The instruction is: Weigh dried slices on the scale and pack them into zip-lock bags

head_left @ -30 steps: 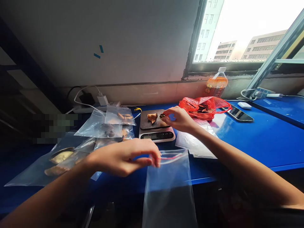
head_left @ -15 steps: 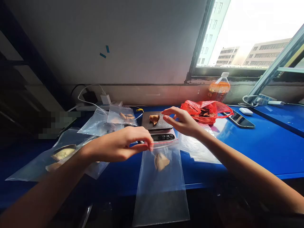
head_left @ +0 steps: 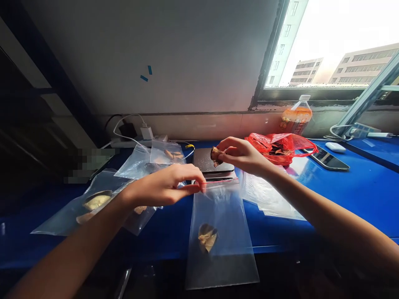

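My left hand pinches the top left corner of a clear zip bag, which hangs over the table's front edge. Inside the bag, about halfway down, lies a pale brown dried piece. My right hand is closed on a brown, curled dried piece, holding it above the plate of a digital kitchen scale. The scale's display is mostly covered by the bag's red-lined top. I cannot tell exactly what the dried pieces are.
Several filled zip bags lie left on the blue table. To the right are flat clear bags, a red plastic bag of dark pieces, a phone, a white case and a drink bottle.
My right hand has taken the dried piece off the scale plate and lifted it. The piece inside the zip bag has slid lower. My left hand keeps its pinch.
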Available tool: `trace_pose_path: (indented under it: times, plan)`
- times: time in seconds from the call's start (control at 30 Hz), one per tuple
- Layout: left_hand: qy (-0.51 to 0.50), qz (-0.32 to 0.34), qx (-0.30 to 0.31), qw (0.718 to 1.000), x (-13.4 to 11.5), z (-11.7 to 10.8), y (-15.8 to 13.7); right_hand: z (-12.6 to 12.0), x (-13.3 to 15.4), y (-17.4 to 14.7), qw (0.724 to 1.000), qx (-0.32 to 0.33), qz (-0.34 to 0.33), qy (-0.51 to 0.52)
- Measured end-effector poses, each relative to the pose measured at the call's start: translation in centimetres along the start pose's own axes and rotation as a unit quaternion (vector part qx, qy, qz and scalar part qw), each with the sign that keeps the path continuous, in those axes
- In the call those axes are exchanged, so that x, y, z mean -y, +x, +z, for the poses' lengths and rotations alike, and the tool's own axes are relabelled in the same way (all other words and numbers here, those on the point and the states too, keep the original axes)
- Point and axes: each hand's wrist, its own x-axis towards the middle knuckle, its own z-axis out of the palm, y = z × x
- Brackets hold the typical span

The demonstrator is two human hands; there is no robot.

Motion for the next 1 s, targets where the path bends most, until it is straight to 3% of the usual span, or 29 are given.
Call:
trace_pose_path:
  times: [0.17,0.37,0.53,0.63,0.73,0.9,1.0]
  plan:
    - [0.013,-0.006,-0.019,1.0,0.2,0.3,0.3,0.1,2.0,-2.2,0.998,0.069,0.005,-0.011]
    - [0.014,-0.028,-0.037,0.999,0.5,0.1,0.3,0.7,2.2,-2.5,0.994,0.108,-0.01,-0.008]
    - [0.013,-0.037,-0.063,0.997,0.9,0.0,0.3,0.5,2.6,-2.6,0.998,0.056,-0.022,-0.006]
    - [-0.003,-0.039,-0.112,0.993,1.0,0.0,0.4,0.4,2.8,-2.7,0.995,0.048,-0.036,-0.078]
    - [-0.059,-0.085,-0.174,0.979,1.1,0.0,0.5,0.1,2.6,-2.6,0.99,0.048,-0.022,-0.13]
    - [-0.178,-0.194,-0.208,0.942,1.5,-0.2,0.8,0.1,1.9,-2.4,0.999,0.014,0.013,-0.033]
    - [-0.19,-0.196,-0.241,0.931,1.7,-0.3,0.8,0.3,1.6,-2.4,0.998,-0.036,0.009,0.041]
